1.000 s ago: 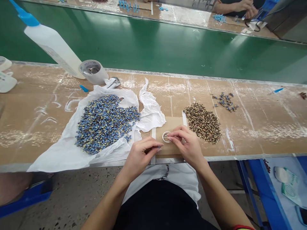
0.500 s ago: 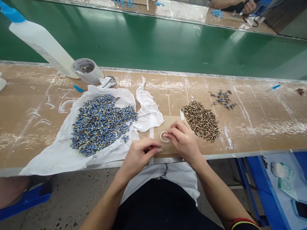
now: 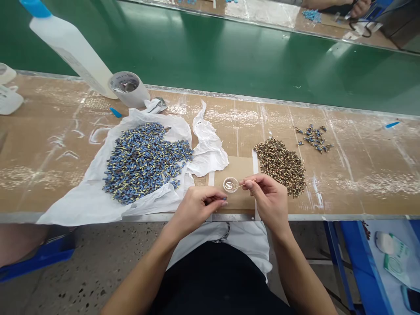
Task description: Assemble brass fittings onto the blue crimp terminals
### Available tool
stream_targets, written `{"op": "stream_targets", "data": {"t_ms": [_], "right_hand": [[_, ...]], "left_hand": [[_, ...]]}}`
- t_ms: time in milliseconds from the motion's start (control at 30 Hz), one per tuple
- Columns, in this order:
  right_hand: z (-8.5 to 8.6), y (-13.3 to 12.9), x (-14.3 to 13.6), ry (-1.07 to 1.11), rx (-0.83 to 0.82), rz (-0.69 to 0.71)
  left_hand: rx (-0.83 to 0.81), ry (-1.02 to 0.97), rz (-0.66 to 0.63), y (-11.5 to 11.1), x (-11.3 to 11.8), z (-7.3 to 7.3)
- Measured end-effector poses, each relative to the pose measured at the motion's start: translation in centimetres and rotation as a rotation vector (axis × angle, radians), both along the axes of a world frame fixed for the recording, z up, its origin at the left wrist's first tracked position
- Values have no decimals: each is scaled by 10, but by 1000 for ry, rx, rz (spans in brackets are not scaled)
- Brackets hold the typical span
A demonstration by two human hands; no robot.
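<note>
My left hand (image 3: 198,204) is closed in a pinch just left of the small dish, with a tiny blue piece (image 3: 224,199) at its fingertips. Between the thumb and fingers of my right hand (image 3: 271,201) is a thin wooden toothpick (image 3: 242,185), its tip at the right rim of a small round clear dish (image 3: 230,178). Something clear and shiny lies in the dish, which sits on a cardboard pad (image 3: 241,166). To the left, many small blue and yellow pieces (image 3: 141,162) are heaped on white paper (image 3: 82,192). Right of my hands lies a pile of small brown and cream pieces (image 3: 280,164).
A tall white bottle (image 3: 70,50) and a tape roll (image 3: 129,89) stand at the back left. Crumpled paper (image 3: 208,144) lies beyond the pad. A few blue and brown pieces (image 3: 315,138) are scattered at the right. Across the green divider (image 3: 210,52), another person's hand (image 3: 360,8) shows.
My right hand has drawn back to the right from over the dish, and the toothpick now shows. My left hand keeps its pinch. The whole view has shifted slightly.
</note>
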State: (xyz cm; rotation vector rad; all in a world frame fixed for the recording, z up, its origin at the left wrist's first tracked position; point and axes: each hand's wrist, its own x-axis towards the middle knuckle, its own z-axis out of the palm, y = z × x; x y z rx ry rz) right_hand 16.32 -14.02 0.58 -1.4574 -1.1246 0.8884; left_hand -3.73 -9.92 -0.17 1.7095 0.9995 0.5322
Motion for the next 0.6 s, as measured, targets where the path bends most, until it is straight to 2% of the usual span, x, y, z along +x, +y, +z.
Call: {"op": "stream_targets", "data": {"t_ms": [200, 600], "right_hand": [[7, -12, -10, -65, 77, 23], [-2, -16, -20, -189, 78, 55]], "left_hand": [[10, 8, -42, 0, -1, -1], [7, -13, -44, -1, -1, -2]]}}
